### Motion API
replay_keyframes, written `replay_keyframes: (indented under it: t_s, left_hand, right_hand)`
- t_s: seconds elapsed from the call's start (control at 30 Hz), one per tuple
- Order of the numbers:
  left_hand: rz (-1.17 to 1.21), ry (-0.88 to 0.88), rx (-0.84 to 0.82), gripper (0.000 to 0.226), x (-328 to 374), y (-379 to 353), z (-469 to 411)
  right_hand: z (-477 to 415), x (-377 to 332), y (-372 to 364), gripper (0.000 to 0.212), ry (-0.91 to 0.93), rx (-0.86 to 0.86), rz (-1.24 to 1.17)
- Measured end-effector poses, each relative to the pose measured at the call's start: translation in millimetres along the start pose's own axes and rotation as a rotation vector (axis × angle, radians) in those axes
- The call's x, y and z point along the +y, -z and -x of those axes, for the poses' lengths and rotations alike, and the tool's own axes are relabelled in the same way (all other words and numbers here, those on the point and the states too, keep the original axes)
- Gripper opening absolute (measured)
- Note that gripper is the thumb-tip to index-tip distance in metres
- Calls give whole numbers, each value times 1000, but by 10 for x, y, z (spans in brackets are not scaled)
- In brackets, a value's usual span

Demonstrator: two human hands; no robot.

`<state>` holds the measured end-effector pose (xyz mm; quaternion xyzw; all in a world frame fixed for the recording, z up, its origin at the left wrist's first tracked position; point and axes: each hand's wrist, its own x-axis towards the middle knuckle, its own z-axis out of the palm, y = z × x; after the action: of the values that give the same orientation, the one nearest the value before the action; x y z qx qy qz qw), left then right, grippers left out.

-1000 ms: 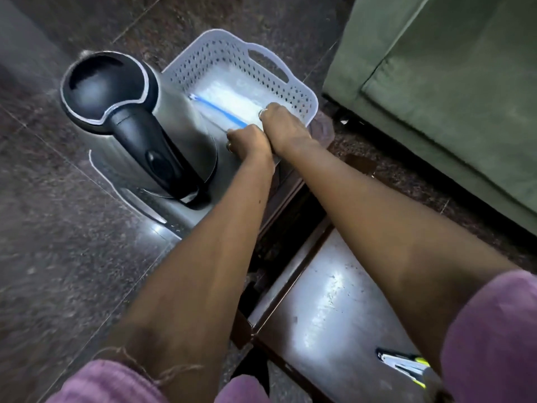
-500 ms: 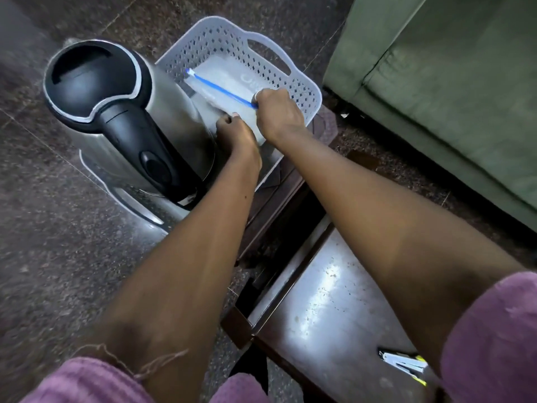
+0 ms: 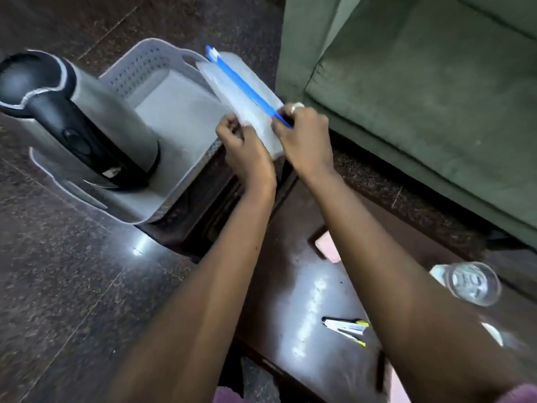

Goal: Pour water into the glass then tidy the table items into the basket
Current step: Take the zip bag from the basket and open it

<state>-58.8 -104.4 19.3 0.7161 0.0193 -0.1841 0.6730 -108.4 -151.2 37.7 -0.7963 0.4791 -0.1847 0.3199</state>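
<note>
Above one rim of the basket, your left hand and right hand both pinched the clear zip bag with curled fingers, so the tidying step was in hand, and next you probably had to lower it in beside the kettle.
</note>
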Motion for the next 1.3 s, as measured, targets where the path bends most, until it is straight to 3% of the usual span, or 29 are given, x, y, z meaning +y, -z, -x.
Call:
replay_keyframes:
  t_s: [0.27, 0.43, 0.53, 0.63, 0.7, 0.8, 0.93, 1.1, 1.3]
  left_hand:
    - [-75, 240, -56, 28, -1066, 308, 1231]
    - [-277, 395, -111, 42, -1461, 585, 1516]
    - [-345, 230, -198, 56, -1397, 613, 1524]
    - [-202, -2, -419, 46, -1251, 546, 1490]
    - [-100, -3, -533, 38, -1175, 518, 1509]
    - [-51, -16, -574, 26, -1135, 509, 1553]
    - [-15, -83, -578, 9, -1105, 558, 1582]
    - [0, -161, -629, 13, -1054, 670, 1647]
    - [42, -134, -671, 24, -967, 707, 1583]
  right_hand:
    - [1165, 1121, 593, 18, -203, -7, -149]
    - [1599, 1494, 843, 12, -280, -91, -531]
    - [1779, 1617, 989, 11, -260, -174, -716]
    - [1899, 1738, 1073, 24, -264, -270, -770]
    - [1953, 1801, 1095, 26, -332, -285, -822]
    - [2024, 1871, 1142, 23, -425, -239, -849]
    - [2079, 1985, 1198, 13, -492, -201, -813]
    - [2108, 2003, 1282, 11, -461, -228, -717]
    - [2010, 1777, 1254, 20, -209, -246, 25]
